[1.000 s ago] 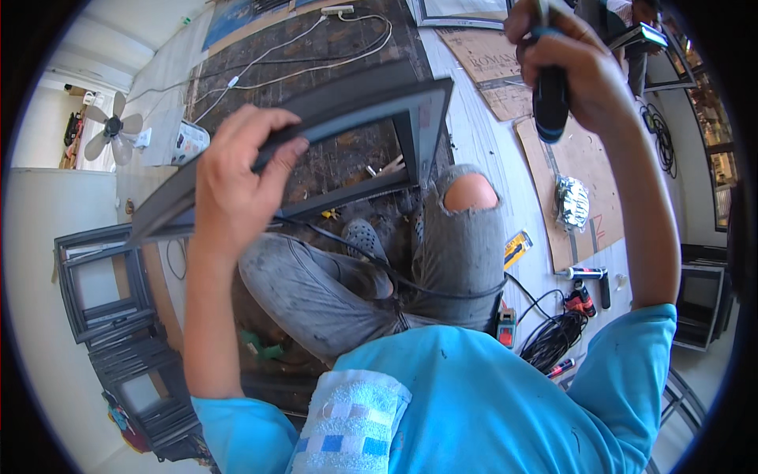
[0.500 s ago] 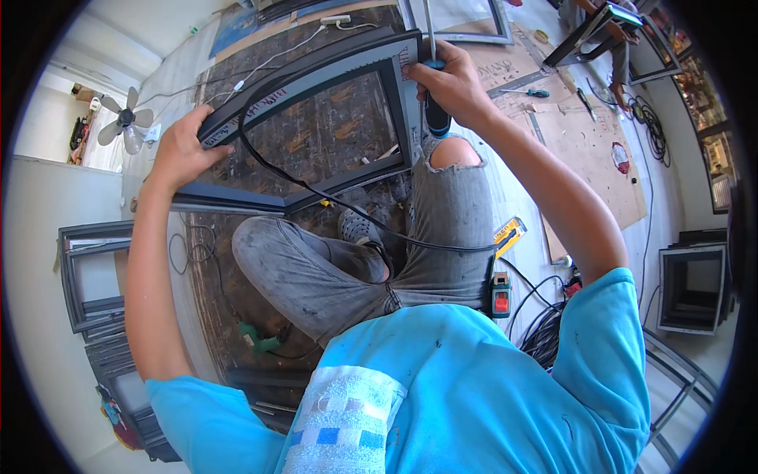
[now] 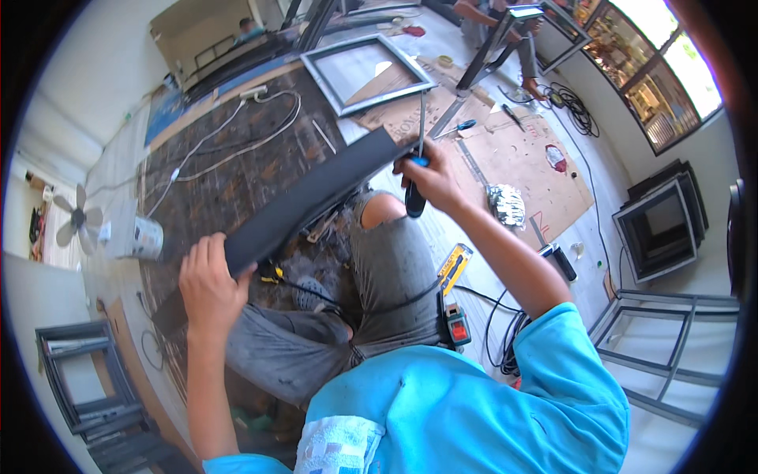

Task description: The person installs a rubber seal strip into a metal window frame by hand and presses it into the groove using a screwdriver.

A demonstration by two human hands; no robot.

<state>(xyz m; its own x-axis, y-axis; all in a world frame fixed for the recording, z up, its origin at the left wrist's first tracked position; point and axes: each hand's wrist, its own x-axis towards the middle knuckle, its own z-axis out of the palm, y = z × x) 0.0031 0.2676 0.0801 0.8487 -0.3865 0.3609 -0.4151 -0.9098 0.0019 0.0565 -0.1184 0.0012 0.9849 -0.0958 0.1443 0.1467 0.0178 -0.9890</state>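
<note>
I find the dark grey, flat-sided rectangular frame [image 3: 316, 189] spanning between my hands. Compared with half a second ago, it has turned: its broad outer face shows, its opening is hidden, so I cannot check the inner side. My left hand [image 3: 213, 280] grasps its near part; my right hand [image 3: 430, 174], at its far end, grips a black-and-blue-handled screwdriver [image 3: 415, 193]; whether it also holds the frame, I cannot tell. Beyond the right hand lies a light grey rectangular frame [image 3: 387, 101].
</note>
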